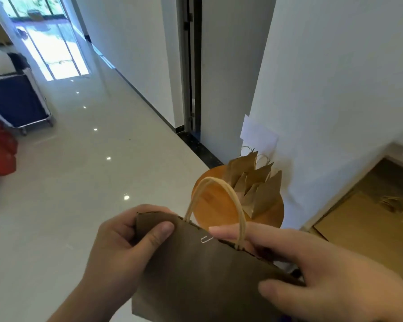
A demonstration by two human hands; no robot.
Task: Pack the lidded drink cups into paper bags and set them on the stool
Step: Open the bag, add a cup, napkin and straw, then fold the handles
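Note:
I hold a brown paper bag with a twisted paper handle in front of me, its top edge closed with a small paper clip. My left hand pinches the bag's top left corner between thumb and fingers. My right hand grips the top right edge, thumb on the front and a finger stretched along the rim toward the clip. Beyond the bag stands a round wooden stool with several closed paper bags on its far side. No cup shows; the bag hides its contents.
A white wall corner rises right behind the stool. An open cardboard box lies on the floor at right. A glossy tiled hallway stretches left, with a blue cart and red bags at the far left.

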